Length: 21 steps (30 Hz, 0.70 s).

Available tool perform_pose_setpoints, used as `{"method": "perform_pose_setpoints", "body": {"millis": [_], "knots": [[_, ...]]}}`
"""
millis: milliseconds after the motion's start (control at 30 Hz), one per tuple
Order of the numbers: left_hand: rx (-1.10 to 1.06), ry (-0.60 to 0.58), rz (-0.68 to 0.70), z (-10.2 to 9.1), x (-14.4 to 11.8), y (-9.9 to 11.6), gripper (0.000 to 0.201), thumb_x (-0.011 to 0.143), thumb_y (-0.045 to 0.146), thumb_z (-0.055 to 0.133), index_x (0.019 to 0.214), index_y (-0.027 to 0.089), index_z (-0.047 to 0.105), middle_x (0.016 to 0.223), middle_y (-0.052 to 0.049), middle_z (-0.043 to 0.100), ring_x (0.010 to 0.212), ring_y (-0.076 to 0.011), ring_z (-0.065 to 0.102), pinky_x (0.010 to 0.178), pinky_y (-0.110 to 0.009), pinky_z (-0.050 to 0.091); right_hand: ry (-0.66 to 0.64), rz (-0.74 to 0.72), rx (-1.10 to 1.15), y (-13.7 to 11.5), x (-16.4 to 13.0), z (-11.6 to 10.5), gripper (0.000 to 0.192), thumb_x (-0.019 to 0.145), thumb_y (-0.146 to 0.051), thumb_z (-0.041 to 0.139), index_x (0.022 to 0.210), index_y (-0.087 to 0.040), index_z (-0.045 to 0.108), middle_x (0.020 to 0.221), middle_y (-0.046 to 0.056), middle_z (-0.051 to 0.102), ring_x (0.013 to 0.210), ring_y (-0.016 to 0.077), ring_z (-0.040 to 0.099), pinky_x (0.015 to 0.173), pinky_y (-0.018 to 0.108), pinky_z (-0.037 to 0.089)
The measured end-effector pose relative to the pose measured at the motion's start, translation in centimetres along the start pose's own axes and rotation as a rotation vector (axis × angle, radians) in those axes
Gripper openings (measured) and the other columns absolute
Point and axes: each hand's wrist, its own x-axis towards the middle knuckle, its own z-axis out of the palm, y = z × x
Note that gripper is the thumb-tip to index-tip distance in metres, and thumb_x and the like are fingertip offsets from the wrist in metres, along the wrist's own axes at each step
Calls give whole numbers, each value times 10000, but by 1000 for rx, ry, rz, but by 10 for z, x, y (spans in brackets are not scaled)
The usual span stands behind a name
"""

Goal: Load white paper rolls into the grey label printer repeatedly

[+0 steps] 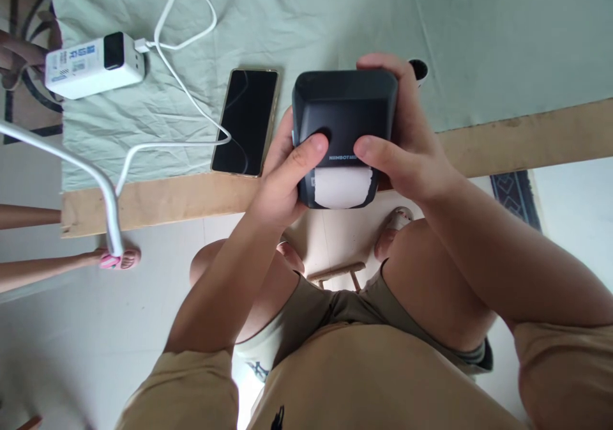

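Observation:
A black label printer (345,120) marked NIIMBOT is held up over the table's near edge, with a strip of white label paper (343,187) showing at its lower end. My left hand (287,174) grips its left side, thumb pressed on the top face. On the other side my right hand (407,136) is wrapped round it, its thumb also on the top face near the lettering. The fingers beneath the printer are mostly hidden. To the left of my left hand lies a smartphone (246,120) with a dark screen. Just beyond my right hand a small dark-mouthed round object (419,70) is partly covered.
A white power bank (96,64) with a small display stands at the table's left. Its white cable (172,75) loops over the phone and hangs past the edge. Green cloth (502,40) covers the wooden table (536,133). Another person's foot (122,259) is at lower left.

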Motion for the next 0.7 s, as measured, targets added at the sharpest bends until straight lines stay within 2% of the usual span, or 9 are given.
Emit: {"method": "perform_pose_setpoints", "body": {"millis": [200,333,400,467,567,700], "knots": [[-33,-24,-11,1,1,0,208,858,271,601,1064,255,613,904,-30,653,1049,-216,694,518,-185,467,18,-42,-123,10,-1,-3,730,755,-665,616,1337,-348,308,1227,26,535,1000,174,601,829,334,569],[-38,-14,-35,5,1,0,205,873,316,587,1063,243,612,960,-38,665,1154,-241,650,764,-265,561,15,-29,-123,11,-2,-4,705,775,-646,609,1344,-358,307,1273,20,523,979,161,600,843,330,565],[-53,5,-50,7,2,2,227,902,375,522,1044,226,620,989,-54,673,1219,-253,609,885,-320,554,25,-32,-82,12,-3,-4,696,782,-645,602,1352,-360,321,1279,16,521,1016,167,593,892,336,554],[-88,2,-84,8,4,5,290,929,406,423,986,209,628,1008,-74,680,1260,-260,574,936,-348,541,41,-31,-29,12,-3,-4,642,811,-631,573,1351,-360,355,1282,11,522,1070,171,580,973,341,523],[-158,-5,-110,3,7,5,304,907,346,355,843,201,613,934,-87,690,1242,-263,575,947,-366,536,64,-17,12,13,-3,-3,565,852,-590,536,1346,-358,391,1294,3,522,1127,167,558,1065,334,466],[-194,59,-46,-5,9,1,231,853,226,412,786,186,630,709,-37,640,1076,-217,644,922,-324,543,56,-33,11,14,-3,-3,591,854,-583,518,1374,-347,365,1334,3,502,1157,171,547,1094,341,450]]}}
